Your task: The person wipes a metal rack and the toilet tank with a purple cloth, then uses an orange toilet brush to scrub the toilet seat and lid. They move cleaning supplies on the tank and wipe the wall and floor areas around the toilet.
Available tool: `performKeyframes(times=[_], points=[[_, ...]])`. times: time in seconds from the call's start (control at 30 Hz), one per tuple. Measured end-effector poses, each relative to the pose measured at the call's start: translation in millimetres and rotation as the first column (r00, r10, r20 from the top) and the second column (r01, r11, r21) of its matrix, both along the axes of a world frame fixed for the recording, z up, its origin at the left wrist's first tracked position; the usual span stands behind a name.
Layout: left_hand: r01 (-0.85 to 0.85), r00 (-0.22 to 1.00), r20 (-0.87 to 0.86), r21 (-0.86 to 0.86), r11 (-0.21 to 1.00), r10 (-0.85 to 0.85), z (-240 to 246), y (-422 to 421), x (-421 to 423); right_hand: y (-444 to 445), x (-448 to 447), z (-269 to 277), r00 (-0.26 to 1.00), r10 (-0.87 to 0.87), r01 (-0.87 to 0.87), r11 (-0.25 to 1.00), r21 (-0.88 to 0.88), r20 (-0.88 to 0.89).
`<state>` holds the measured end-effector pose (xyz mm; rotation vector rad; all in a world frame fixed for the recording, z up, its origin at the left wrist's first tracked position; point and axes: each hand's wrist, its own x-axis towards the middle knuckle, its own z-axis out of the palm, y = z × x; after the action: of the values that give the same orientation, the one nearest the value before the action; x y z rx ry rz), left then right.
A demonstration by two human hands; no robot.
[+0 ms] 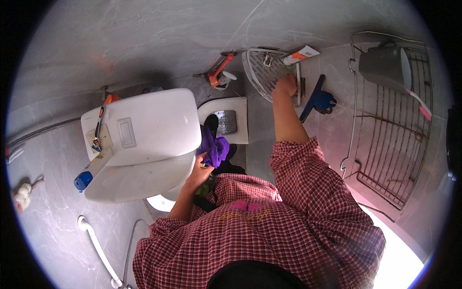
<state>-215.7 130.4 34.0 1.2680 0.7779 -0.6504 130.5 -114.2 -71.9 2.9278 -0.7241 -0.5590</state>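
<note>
My left hand (200, 172) grips a purple cloth (215, 149) beside the open toilet seat lid, with something green showing under the fingers. Up at the wall, my right hand (286, 86) rests at a clear corner shelf (260, 72); its fingers are partly hidden, so whether they hold anything cannot be told. Near that hand a white and orange tube (301, 55) lies at the shelf's edge. A blue holder or clip (319, 101) is on the wall to the right.
The white toilet tank (158, 123) bears a razor (98, 130) and a bottle with a blue cap (83, 180). A wire rack (393, 144) with a grey mug (384, 67) hangs at right. A white grab bar (97, 249) is at lower left. A squat pan (242, 119) lies on the floor.
</note>
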Motion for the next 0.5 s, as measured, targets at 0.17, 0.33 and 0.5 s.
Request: performKeyframes(times=[0.17,0.33,0.5], points=[[-0.026,1.0,0.014,0.023,0.999,0.025,1,-1,-2,3,-6,-23,0.362,-0.932,-0.076,-0.024,0.997,0.006],[-0.01,1.0,0.021,0.026,1.0,0.009,-5,-1,-6,9,0,-20,0.565,-0.617,-0.037,0.645,0.763,0.548],[0.025,0.998,0.055,0.072,0.997,-0.029,-14,-2,-9,25,-2,5,0.446,-0.853,0.152,0.371,0.916,0.271]])
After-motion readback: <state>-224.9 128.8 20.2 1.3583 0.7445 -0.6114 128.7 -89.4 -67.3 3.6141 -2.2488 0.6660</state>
